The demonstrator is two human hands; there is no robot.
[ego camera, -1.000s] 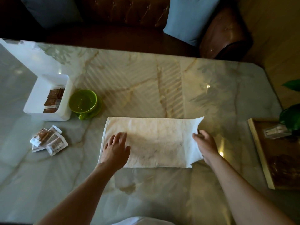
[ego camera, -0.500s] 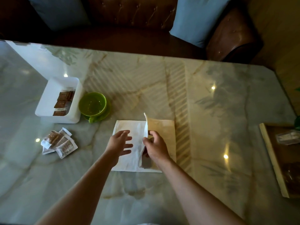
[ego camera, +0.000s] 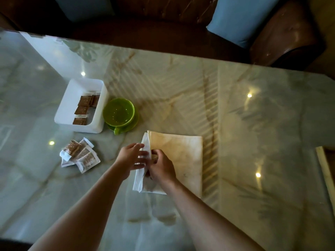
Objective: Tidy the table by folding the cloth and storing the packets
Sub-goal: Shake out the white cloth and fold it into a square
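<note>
Cloth [ego camera: 181,160] folded on tabletop [ego camera: 253,124], long axis running away from the person. Right hand [ego camera: 160,167] pinches its left edge; left hand [ego camera: 132,158], fingers straight, flanks it (packets [ego camera: 79,154] lie leftward).

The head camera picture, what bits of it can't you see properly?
- Head view: the print on the loose brown-and-white paper packets is too small to read.
- Head view: the white rectangular plastic box has its near wall hiding part of its floor.
- Head view: the wooden tray is cut off by the right edge.
- Head view: the right hand covers the cream folded cloth where its fingers grip.
</note>
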